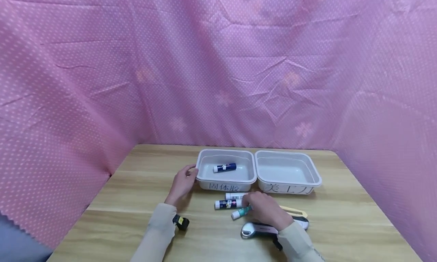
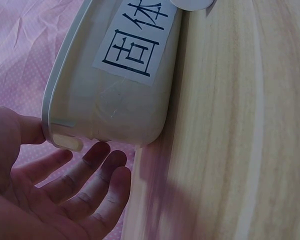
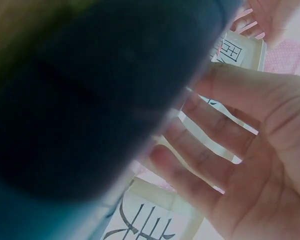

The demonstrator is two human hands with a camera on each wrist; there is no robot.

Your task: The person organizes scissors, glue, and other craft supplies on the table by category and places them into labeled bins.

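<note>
My left hand [image 1: 183, 183] touches the left end of a white bin [image 1: 225, 187] labelled 固体胶. In the left wrist view the thumb meets the bin's rim, with loosely extended fingers by its end wall. A navy glue stick [image 1: 224, 168] lies inside. My right hand [image 1: 264, 209] is over the right ends of a white glue stick [image 1: 235, 196], another navy glue stick [image 1: 227, 204] and a green glue stick [image 1: 241, 212]. Its fingertips are hidden, so any grip cannot be made out. A large dark blurred shape [image 3: 100, 100] covers them in the right wrist view.
A second white bin [image 1: 285, 188], labelled 美工刀, stands right of the first. Below and beside the right hand lie a silver-and-dark utility knife [image 1: 254, 228] and a yellow one [image 1: 296, 211], partly covered by the arm. Pink dotted cloth [image 1: 222, 83] hangs around the wooden table [image 1: 136, 201].
</note>
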